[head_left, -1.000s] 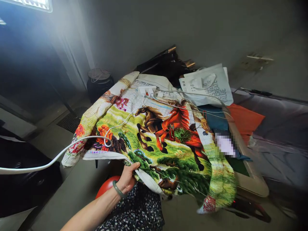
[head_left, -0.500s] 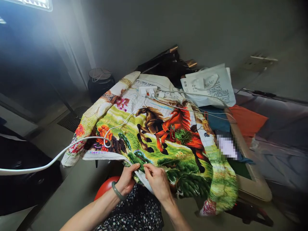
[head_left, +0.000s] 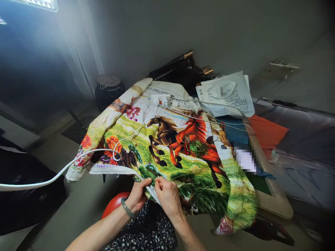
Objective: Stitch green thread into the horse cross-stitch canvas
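Left hand [head_left: 138,197] grip pinching embroidered cloth [head_left: 167,146] near edge, right hand [head_left: 167,197] grip pinching just beside

Both hands meet at the lower middle of the view, close together.

The left hand [head_left: 138,195] comes up from the lower left on a bare forearm, palm turned inward, its fingers [head_left: 146,182] curled and pinched shut, a ring-shaped band around the wrist. The right hand [head_left: 169,198] rises from below, back toward the camera, knuckles bent, its fingers [head_left: 158,182] closed in a pinch just beside the left thumb.
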Demonstrator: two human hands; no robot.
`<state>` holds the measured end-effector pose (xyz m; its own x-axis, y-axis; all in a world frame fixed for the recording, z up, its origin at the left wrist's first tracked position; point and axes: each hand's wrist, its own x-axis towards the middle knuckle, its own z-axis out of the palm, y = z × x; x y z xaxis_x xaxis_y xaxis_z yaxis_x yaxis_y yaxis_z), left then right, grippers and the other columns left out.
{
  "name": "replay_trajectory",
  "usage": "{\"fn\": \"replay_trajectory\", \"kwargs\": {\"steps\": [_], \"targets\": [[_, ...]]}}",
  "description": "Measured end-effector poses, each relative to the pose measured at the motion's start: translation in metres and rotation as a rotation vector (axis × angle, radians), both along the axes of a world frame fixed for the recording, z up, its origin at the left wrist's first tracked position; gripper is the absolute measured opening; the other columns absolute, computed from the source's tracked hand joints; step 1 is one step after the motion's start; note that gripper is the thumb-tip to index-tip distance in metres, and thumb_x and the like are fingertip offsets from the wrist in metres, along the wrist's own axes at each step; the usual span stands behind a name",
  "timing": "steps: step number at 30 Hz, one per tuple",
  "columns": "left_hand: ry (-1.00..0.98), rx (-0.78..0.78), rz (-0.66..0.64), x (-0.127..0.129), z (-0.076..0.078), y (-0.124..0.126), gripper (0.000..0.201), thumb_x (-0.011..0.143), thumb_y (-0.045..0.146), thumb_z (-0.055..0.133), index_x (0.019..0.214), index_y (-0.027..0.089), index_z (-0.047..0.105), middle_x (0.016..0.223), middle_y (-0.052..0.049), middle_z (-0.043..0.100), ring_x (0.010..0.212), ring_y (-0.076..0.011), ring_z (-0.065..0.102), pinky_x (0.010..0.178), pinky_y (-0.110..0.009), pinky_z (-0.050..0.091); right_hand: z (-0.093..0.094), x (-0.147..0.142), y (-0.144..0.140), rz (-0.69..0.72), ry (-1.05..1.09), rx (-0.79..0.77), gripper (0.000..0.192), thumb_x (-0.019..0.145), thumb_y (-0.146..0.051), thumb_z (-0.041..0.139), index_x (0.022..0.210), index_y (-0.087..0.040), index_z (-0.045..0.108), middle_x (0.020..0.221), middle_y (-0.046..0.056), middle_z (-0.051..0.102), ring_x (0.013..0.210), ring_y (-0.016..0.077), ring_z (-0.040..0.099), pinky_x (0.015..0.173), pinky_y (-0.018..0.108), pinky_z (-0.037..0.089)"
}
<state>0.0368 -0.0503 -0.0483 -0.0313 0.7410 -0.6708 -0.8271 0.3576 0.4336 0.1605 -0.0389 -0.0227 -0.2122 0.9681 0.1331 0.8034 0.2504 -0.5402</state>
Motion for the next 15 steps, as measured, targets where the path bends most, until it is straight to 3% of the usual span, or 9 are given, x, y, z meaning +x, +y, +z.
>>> {"fn": "replay_trajectory", "kwargs": {"steps": [3, 8, 12, 15], "targets": [[0.014, 0.020, 0.006, 0.000, 0.001, -0.001, 0.045, 0.042, 0.022, 0.100, 0.078, 0.012, 0.073, 0.073, -0.002, 0.071, 0.066, -0.0141, 0.062, 0.071, -0.029, 0.050, -0.002, -0.006, -0.001, -0.027, -0.103, 0.037, 0.025, 0.091, -0.009, 0.052, 0.079, -0.017, 0.073, 0.061, 0.004, 0.069, 0.052, 0.0169, 0.061, 0.056, 0.030, 0.030], [0.031, 0.030, 0.007, 0.000, 0.006, -0.001, 0.044, 0.041, 0.024, 0.101, 0.072, 0.013, 0.071, 0.072, -0.002, 0.072, 0.066, -0.0150, 0.063, 0.071, -0.029, 0.052, 0.001, -0.011, 0.001, -0.020, -0.193, -0.039, 0.023, 0.093, -0.006, 0.054, 0.079, -0.017, 0.070, 0.066, 0.005, 0.070, 0.058, 0.0185, 0.067, 0.057, 0.030, 0.030], [0.041, 0.039, -0.005, 0.000, 0.008, 0.001, 0.044, 0.042, 0.024, 0.100, 0.076, 0.012, 0.075, 0.077, -0.004, 0.074, 0.070, -0.0161, 0.065, 0.073, -0.029, 0.053, -0.003, -0.017, 0.004, -0.054, -0.192, -0.097, 0.021, 0.093, -0.004, 0.054, 0.100, -0.016, 0.070, 0.069, 0.005, 0.072, 0.063, 0.0214, 0.071, 0.055, 0.028, 0.032], [0.065, 0.022, -0.023, -0.001, 0.006, 0.001, 0.042, 0.042, 0.026, 0.099, 0.073, 0.011, 0.074, 0.072, -0.004, 0.072, 0.066, -0.0144, 0.063, 0.069, -0.027, 0.051, -0.010, -0.018, 0.003, -0.057, -0.148, -0.051, 0.021, 0.099, -0.008, 0.050, 0.108, -0.015, 0.067, 0.067, 0.005, 0.071, 0.058, 0.0206, 0.071, 0.051, 0.027, 0.034]]}}
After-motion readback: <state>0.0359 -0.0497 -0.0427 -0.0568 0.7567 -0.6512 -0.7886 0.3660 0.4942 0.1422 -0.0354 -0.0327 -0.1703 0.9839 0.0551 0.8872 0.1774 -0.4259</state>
